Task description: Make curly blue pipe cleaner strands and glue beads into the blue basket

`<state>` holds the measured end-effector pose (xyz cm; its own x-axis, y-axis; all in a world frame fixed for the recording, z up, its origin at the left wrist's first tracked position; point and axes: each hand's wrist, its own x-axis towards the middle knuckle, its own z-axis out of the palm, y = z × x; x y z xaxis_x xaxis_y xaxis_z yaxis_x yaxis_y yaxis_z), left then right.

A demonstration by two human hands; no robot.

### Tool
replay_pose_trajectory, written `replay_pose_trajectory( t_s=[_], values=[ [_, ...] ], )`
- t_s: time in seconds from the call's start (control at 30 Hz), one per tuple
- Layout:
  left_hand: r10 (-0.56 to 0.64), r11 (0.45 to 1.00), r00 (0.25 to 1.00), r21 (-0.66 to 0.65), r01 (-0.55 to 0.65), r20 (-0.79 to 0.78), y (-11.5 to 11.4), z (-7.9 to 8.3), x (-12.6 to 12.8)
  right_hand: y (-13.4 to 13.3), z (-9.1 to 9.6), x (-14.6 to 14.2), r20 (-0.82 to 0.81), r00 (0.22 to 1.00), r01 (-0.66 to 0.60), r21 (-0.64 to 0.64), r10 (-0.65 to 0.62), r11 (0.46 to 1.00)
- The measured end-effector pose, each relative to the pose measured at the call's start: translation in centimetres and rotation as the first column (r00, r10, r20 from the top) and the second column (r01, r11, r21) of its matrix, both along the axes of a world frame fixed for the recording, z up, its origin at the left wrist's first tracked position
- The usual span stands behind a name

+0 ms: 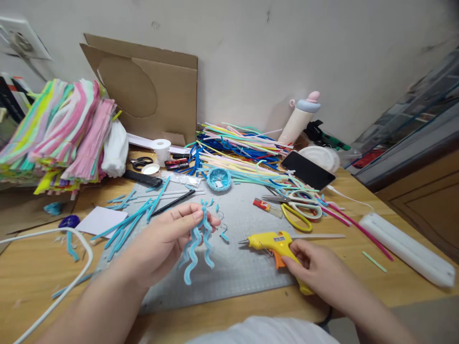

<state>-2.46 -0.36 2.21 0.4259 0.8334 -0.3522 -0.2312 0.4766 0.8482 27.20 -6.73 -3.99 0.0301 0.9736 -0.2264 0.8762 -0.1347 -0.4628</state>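
The person's left hand (175, 229) was pinched together at thumb and fingers, clamped on the upper ends of a bunch of wavy blue strands (194, 248). The strands hung from the fingertips above the grey mat (236, 282), their lower ends loose and apart.

The right hand (317, 263) was wrapped around the handle of a yellow glue gun (276, 240), thumb near the orange trigger. The nozzle pointed left, toward the strands, with a gap between them. Whether the gun touched the mat could not be told. A pale glue stick (319, 236) jutted from its back.

Beyond the hands, a blue bowl (219, 180) stood at the mat's far edge, before a heap of many-coloured stems (244, 167). Straight blue pieces (132, 224) lay scattered to the left, some near a white card (103, 221). A black pen (175, 201) lay just beyond the left hand.

Past the gun were a red-and-clear tube (267, 208) and scissors (296, 223) with yellow handles. A phone (308, 170) lay farther back, near a bottle (297, 122).
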Motion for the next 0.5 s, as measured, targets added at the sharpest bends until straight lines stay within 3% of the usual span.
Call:
replay_pose_trajectory(
  t_s=[0.07,0.13,0.23,0.3,0.33,0.4,0.5],
  values=[
    [0.048,0.999,0.998,0.025,-0.047,-0.034,0.2,-0.1,-0.1,-0.1,0.2,0.3,-0.187,0.980,0.064,0.003,-0.062,0.998],
    [0.110,0.993,0.990,0.058,-0.105,-0.092,0.3,-0.2,-0.2,-0.2,0.6,0.5,-0.468,0.868,0.143,-0.079,-0.163,0.987],
    [0.164,0.984,0.978,0.084,-0.155,-0.127,0.4,-0.6,-0.4,-0.1,1.3,0.4,-0.815,0.486,0.167,-0.269,-0.316,0.949],
    [0.175,0.983,0.978,0.070,-0.168,-0.110,0.5,-0.7,-0.5,0.2,1.7,0.1,-0.903,0.223,0.094,-0.355,-0.368,0.930],
    [0.175,0.984,0.980,0.061,-0.170,-0.096,0.5,-0.8,-0.6,0.5,2.1,0.0,-0.916,0.134,0.050,-0.375,-0.379,0.926],
    [0.163,0.986,0.985,0.046,-0.160,-0.053,0.7,-0.9,-0.7,1.4,3.2,-0.1,-0.926,0.057,-0.012,-0.373,-0.372,0.928],
    [0.145,0.989,0.989,0.012,-0.146,0.042,1.0,-1.1,-0.9,3.3,5.5,0.0,-0.965,0.076,0.026,-0.248,-0.249,0.968]
  ],
)
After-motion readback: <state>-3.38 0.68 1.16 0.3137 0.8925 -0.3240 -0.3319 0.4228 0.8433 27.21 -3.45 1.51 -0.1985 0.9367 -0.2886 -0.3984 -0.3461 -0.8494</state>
